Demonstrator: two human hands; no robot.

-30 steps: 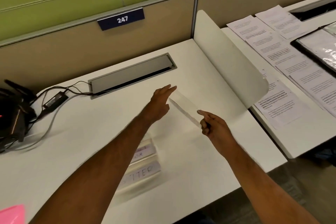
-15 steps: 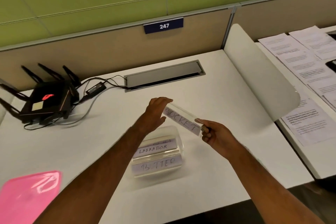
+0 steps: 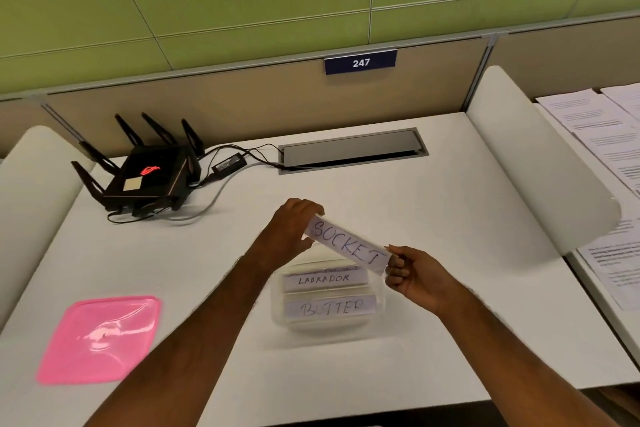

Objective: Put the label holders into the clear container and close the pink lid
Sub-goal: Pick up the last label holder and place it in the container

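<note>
The left hand (image 3: 294,229) and the right hand (image 3: 414,276) each pinch one end of the SOCKET label holder (image 3: 348,243), the left grip on its far end, the right grip on its near end. The strip hangs tilted in the air between the two grips. Just below them sits the clear container (image 3: 327,321) on the white table (image 3: 433,218), with the LABRADOR holder (image 3: 325,279) and the BUTTER holder (image 3: 329,307) lying inside. The pink lid (image 3: 100,338) lies flat on the table, well to the left of the left grip, apart from the container.
</note>
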